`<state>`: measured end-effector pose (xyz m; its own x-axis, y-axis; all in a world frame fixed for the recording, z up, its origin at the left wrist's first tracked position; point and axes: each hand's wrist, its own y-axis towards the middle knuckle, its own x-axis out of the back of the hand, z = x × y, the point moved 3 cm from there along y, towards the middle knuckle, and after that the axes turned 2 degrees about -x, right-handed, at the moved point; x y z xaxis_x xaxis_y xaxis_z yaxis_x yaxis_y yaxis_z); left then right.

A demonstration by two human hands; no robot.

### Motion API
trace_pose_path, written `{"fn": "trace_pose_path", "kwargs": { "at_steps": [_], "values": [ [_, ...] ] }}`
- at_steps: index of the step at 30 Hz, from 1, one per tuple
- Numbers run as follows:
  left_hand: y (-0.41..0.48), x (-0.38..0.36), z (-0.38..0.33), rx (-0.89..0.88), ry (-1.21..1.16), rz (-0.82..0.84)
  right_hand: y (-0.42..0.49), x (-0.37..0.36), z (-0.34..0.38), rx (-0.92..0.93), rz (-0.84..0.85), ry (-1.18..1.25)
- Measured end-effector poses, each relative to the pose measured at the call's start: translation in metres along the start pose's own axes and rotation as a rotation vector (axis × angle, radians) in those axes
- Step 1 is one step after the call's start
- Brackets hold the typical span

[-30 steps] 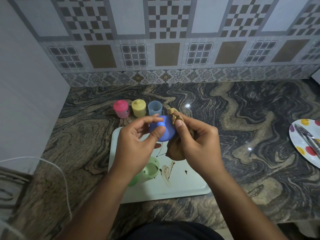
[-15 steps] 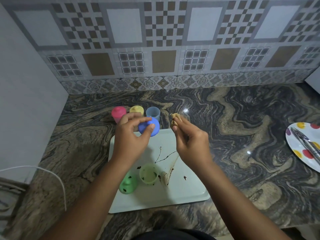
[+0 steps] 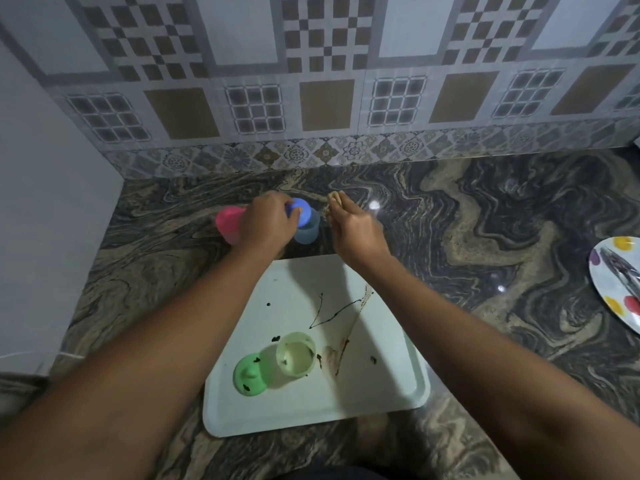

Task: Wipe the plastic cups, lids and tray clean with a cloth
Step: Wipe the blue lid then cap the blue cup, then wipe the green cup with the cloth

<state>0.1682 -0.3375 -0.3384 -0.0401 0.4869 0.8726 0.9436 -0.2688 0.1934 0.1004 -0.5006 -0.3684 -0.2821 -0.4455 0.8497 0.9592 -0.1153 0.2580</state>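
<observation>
Both arms reach forward over a pale tray (image 3: 398, 396) that lies on a dark, swirled stone counter (image 3: 485, 216) backed by patterned wall tiles (image 3: 325, 105).

Left hand (image 3: 266, 225): fingers closed around a blue lid (image 3: 300, 211), holding it on top of the pale blue cup (image 3: 306, 232) that stands on the counter just beyond the tray's far edge. A pink lidded cup (image 3: 228, 225) stands just to the left of this hand and is partly hidden by it.

Right hand (image 3: 356, 230): curled shut on a small tan cloth (image 3: 333, 199), of which only a bunched tip shows past the fingertips. The hand is raised above the counter, just right of the blue cup and apart from it.

Tray contents: a light green cup (image 3: 296, 355) stands open and upright near the front, with dark specks inside it and around its base. A green lid (image 3: 251, 375) lies just beside it to the left, spotted with dark marks. Thin dark lines and brown smears cross the tray surface to the right of the cup.

Far right, at the picture's edge: a white plate (image 3: 613, 299) with coloured dots, well apart from the tray, carrying a metal utensil (image 3: 621, 268) whose type cannot be made out.
</observation>
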Motion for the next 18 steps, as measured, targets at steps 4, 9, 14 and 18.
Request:
{"fn": "trace_pose_path", "kwargs": {
  "at_steps": [4, 9, 14, 18],
  "values": [
    [0.01, -0.019, -0.001, -0.012, 0.026, 0.057, 0.011, -0.004, -0.002, -0.076, 0.008, 0.076],
    [0.016, -0.032, -0.002, -0.022, 0.081, 0.108, 0.016, -0.011, -0.006, -0.097, -0.031, 0.131],
    [0.016, -0.036, -0.001, -0.075, 0.067, 0.109, 0.015, -0.016, -0.01, -0.094, -0.096, 0.188],
    [0.012, -0.039, -0.001, -0.124, 0.06, 0.114, 0.014, -0.017, -0.007, -0.127, -0.096, 0.208]
  ]
}}
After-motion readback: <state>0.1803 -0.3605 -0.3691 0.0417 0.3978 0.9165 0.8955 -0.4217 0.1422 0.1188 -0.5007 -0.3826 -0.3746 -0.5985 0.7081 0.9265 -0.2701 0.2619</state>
